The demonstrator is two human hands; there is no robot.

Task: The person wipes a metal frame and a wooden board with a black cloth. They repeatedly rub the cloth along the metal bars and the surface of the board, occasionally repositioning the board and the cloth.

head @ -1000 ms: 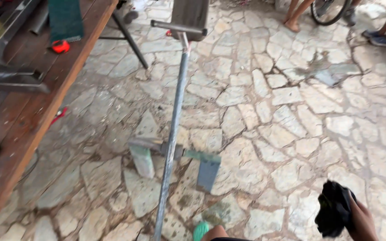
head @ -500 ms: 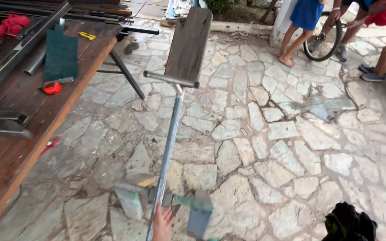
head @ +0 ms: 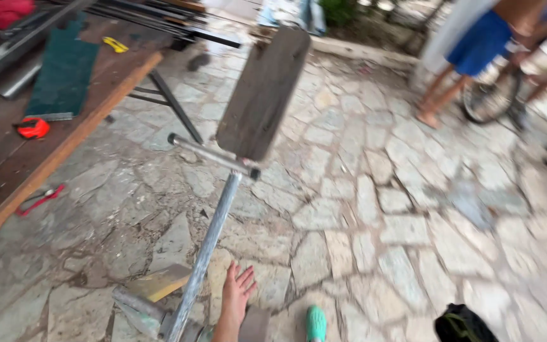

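Head view looks down on a stone-paved floor (head: pixel 381 209) where a metal stand (head: pixel 207 247) — a grey tube with a crossbar and a dark flat plate (head: pixel 264 92) on top — rises from its base near the lower edge. One hand (head: pixel 235 297), which side I cannot tell, reaches up just beside the tube, fingers (head: pixel 245 277) spread wide, holding nothing and not quite touching it. Judging by this, the step is steadying or taking hold of the stand; that would call for closing round the tube. A wooden tabletop (head: pixel 64 149) stands at left.
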